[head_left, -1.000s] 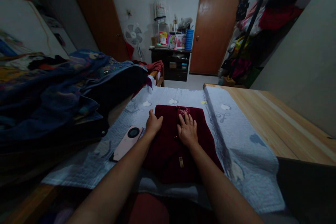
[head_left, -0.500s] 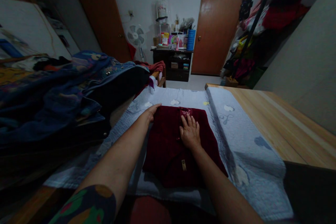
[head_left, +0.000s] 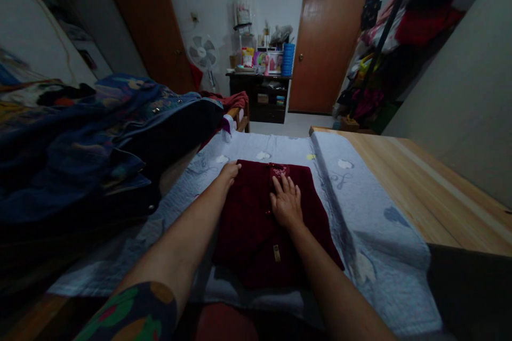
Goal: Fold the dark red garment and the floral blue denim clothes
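Observation:
A dark red buttoned top (head_left: 244,224) lies folded into a flat block on the pale blue quilted cloth in front of me. It has a light floral patch near its far edge and a small tan label nearer me. My right hand (head_left: 287,205) rests palm down on its middle, fingers spread and just reaching the patch. At the far left corner, my left hand (head_left: 229,171) is turned sideways with the thumb on the fabric edge. The other left fingers are mostly hidden, and the hand seems to pinch that edge.
The pale blue quilted cloth (head_left: 352,197) partly covers a wooden surface (head_left: 384,170) at right. A heap of denim and dark clothes (head_left: 92,138) lies at left. Farther back are a fan (head_left: 203,52), a dark cabinet (head_left: 256,106), a door (head_left: 328,37) and hanging bags (head_left: 428,26).
My left hand has slid slightly toward me along the top's left edge. My right hand stays flat on the fabric. The view has shifted a little.

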